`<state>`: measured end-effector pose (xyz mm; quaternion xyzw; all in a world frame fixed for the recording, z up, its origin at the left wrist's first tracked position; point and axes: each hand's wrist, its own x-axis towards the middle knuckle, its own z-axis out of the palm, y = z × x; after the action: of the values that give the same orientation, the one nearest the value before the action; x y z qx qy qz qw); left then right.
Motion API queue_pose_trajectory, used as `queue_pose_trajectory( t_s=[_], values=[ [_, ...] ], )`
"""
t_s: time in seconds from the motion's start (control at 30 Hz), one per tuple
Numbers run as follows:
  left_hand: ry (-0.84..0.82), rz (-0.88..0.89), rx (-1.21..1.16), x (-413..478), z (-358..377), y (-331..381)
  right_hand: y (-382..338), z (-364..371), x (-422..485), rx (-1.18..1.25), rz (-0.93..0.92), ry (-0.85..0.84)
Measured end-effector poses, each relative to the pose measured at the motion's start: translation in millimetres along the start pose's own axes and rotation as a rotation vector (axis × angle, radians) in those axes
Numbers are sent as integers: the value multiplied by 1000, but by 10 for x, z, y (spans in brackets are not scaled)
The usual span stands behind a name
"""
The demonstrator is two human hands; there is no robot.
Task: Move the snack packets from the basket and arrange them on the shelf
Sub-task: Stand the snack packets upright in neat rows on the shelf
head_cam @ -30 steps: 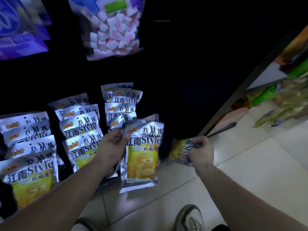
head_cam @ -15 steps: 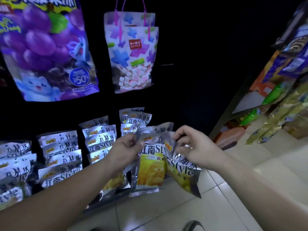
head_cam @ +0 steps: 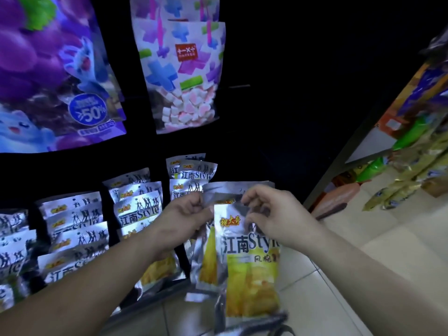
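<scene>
I hold a silver and yellow snack packet (head_cam: 249,260) upright at the right end of the dark shelf, in front of a hanging stack of the same packets. My right hand (head_cam: 271,217) pinches its top right corner. My left hand (head_cam: 186,214) grips the tops of the packets right behind it, at their left corner. Several rows of identical silver packets (head_cam: 135,209) hang on the shelf to the left. A dark wire edge (head_cam: 269,323) at the bottom may be the basket; I cannot tell.
A large purple grape bag (head_cam: 53,76) and a marshmallow bag (head_cam: 184,76) hang above. A second shelf with green and yellow packets (head_cam: 407,170) stands on the right. Pale floor tiles (head_cam: 363,258) lie between the shelves.
My right hand brought a packet from low on the right up to the hanging stack and turned it upright, face forward. My left hand stayed on the stack. The view tilted up.
</scene>
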<state>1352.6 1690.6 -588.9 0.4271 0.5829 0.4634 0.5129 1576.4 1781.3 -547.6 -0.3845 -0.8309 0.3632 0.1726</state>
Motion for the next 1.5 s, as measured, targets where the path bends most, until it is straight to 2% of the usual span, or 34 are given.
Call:
queue_pose_trajectory(
  t_s=[0.2, 0.3, 0.37, 0.4, 0.5, 0.57, 0.63, 0.7, 0.83, 1.07, 1.23, 1.37, 1.5],
  values=[
    [-101, -14, -66, -84, 106, 56, -22, 64, -13, -104, -144, 241],
    [-112, -12, -91, -93, 157, 93, -3, -7, 12, -384, -144, 357],
    [-100, -12, -95, -83, 137, 87, 28, -35, 16, -394, -85, 324],
    [-100, -21, -85, -79, 121, 78, 18, -68, 7, -293, -10, 271],
    [-116, -40, -107, -71, 139, 53, -15, -95, -16, 246, 210, 81],
    [-110, -54, -151, -60, 177, 71, 19, -107, -6, 301, 200, 138],
    [-95, -84, -209, -31, 199, 74, 22, -111, 19, 284, 158, 234],
    [-74, -73, -168, -20, 233, 85, 31, -103, 36, 286, 149, 281],
    [53, 77, -35, -13, 358, 57, 54, -68, 68, 240, 113, 299],
    [231, 62, 26, 150, 410, 9, 204, -6, 76, 292, 144, 393],
    [330, 80, -35, 424, 509, -33, 366, 206, 65, 163, 200, 334],
    [382, 64, -61, 910, 572, -113, 596, 419, 227, 102, 255, 356],
    [399, -43, -136, 1452, 568, -397, 1002, 617, 499, -3, 283, 307]
  ],
)
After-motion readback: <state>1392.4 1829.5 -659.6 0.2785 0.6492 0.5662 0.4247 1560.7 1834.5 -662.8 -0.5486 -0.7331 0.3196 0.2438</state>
